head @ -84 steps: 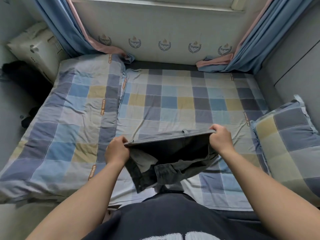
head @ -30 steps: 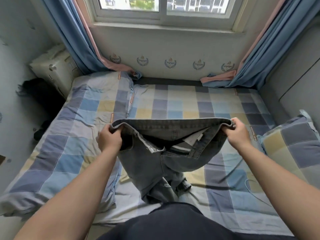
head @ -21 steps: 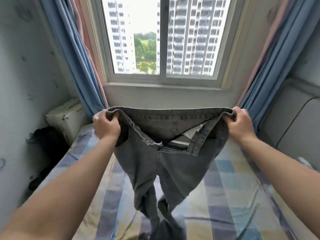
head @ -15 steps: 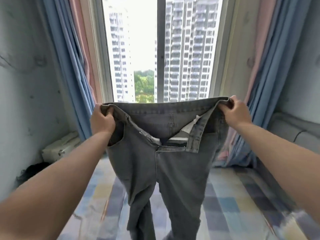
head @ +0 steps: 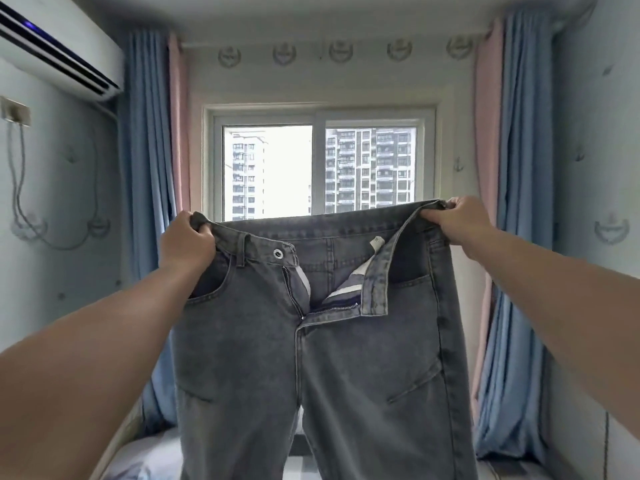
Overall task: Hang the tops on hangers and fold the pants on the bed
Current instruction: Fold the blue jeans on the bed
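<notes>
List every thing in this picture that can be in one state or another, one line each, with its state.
jeans: held up in the air by the waistband, legs hanging, fly unzipped, button undone.
left grip: clutches the waistband's left end.
right grip: clutches the waistband's right end.
curtains: drawn back to both sides.
window: appears shut.

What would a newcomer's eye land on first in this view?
The grey jeans fill the middle, held up by the waistband with the fly open, the left hand gripping one corner and the right hand the other. Behind them a bright window sits between blue curtains, with an air conditioner high at left.
</notes>
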